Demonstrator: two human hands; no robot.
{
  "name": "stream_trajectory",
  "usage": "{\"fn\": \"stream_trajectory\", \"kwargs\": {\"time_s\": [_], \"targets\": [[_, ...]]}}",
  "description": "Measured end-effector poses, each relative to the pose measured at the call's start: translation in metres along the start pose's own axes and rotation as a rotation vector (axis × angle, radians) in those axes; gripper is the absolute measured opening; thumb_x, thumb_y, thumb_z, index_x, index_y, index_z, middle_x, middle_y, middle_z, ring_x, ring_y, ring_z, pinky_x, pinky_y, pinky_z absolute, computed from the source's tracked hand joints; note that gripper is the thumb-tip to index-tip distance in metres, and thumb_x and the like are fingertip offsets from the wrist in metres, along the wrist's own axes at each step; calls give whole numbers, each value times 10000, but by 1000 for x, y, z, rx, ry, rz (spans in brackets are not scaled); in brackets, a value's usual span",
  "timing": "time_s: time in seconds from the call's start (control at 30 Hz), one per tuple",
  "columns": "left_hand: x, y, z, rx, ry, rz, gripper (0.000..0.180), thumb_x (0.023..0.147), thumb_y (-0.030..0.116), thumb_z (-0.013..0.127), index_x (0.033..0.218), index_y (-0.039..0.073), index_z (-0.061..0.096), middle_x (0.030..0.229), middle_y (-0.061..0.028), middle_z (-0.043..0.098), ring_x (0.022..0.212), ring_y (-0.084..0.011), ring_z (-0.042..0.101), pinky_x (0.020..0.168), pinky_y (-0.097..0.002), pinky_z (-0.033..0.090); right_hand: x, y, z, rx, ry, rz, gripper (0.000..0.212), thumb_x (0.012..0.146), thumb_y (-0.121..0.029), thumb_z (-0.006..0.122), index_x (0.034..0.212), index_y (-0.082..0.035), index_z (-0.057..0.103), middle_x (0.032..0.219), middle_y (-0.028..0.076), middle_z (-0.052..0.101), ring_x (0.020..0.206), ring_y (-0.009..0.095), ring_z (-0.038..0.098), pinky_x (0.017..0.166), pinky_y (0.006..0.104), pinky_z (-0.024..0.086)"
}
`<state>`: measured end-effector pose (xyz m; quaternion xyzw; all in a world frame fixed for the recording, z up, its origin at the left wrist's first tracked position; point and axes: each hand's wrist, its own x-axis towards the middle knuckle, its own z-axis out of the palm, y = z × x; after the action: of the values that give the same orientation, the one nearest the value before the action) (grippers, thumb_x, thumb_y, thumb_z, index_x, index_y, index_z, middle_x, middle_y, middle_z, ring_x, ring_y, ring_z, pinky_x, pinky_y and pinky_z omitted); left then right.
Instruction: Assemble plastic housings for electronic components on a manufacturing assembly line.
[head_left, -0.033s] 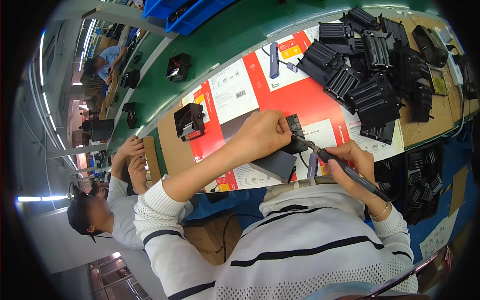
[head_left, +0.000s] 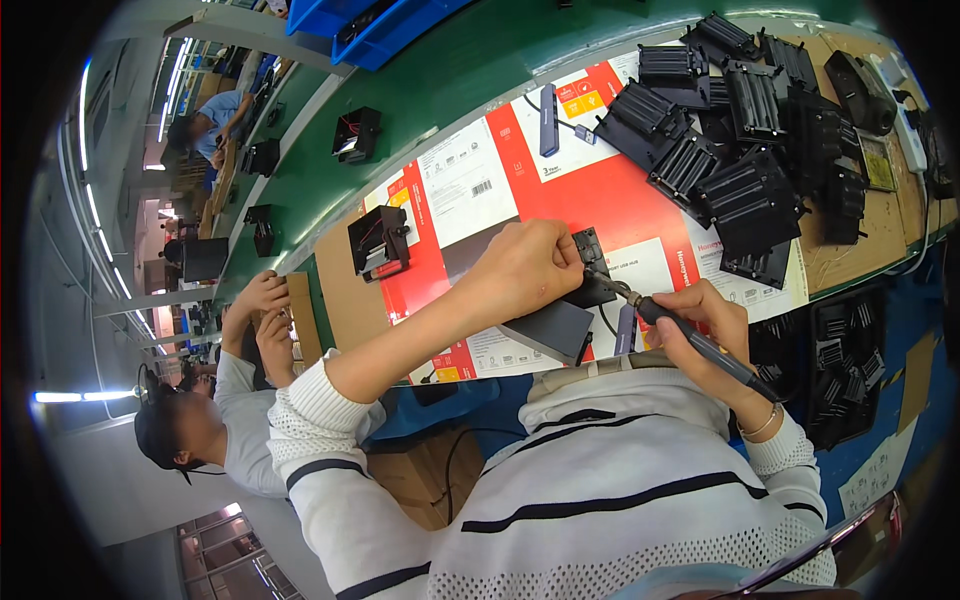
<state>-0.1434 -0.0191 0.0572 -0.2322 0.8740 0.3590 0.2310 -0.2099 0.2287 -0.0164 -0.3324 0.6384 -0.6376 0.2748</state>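
My right hand [head_left: 708,318] grips the dark handle of a soldering iron [head_left: 712,352]. The iron's metal tip points left to a small black plastic part [head_left: 590,292] close to my left fingertips. My left hand [head_left: 528,265] is closed in a pinch at that part; whatever its fingers hold is hidden. Below the left wrist lies a dark grey rectangular case [head_left: 552,332], partly covered by my forearm. Beside it, nearer me, is a small grey-purple bar-shaped device [head_left: 626,330] with a black cable.
Black ribbed holders [head_left: 750,195] are heaped at the right. Open black boxes with red wires stand left, one on the printed cardboard [head_left: 380,243], another on the green bench [head_left: 356,135]. A similar bar device [head_left: 548,120] lies farther back. A co-worker [head_left: 240,430] handles cardboard at left.
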Motion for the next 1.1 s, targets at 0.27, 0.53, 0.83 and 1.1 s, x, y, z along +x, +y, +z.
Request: {"fn": "stream_trajectory", "kwargs": {"time_s": [0.27,0.53,0.83,1.1], "targets": [[0,1,0,-26,0,-17,128,831,98,689,863,-25,668,727,-74,689,623,-138,688,615,-280,538,1,4,-1,-83,4,-67,234,862,-81,748,1052,31,668,844,134,758,710,166,742,648,251,543],[-1,2,0,-43,7,-24,125,830,92,688,859,-26,660,725,-75,685,619,-142,692,614,-278,540,3,6,-4,-73,-2,-90,221,850,-64,751,1043,22,687,834,119,750,703,172,738,632,263,538],[0,3,2,33,19,-3,133,826,98,688,863,-28,663,734,-99,700,635,-166,702,629,-296,547,2,5,-5,-40,-7,-44,223,859,-62,746,1053,27,680,852,127,750,731,168,741,668,257,545],[1,-1,-4,-55,-55,-4,140,844,111,682,870,-26,671,744,-94,704,674,-144,683,663,-289,536,0,1,-7,89,-11,-39,242,911,-11,683,1133,57,616,885,143,751,847,163,753,751,253,570]]}}
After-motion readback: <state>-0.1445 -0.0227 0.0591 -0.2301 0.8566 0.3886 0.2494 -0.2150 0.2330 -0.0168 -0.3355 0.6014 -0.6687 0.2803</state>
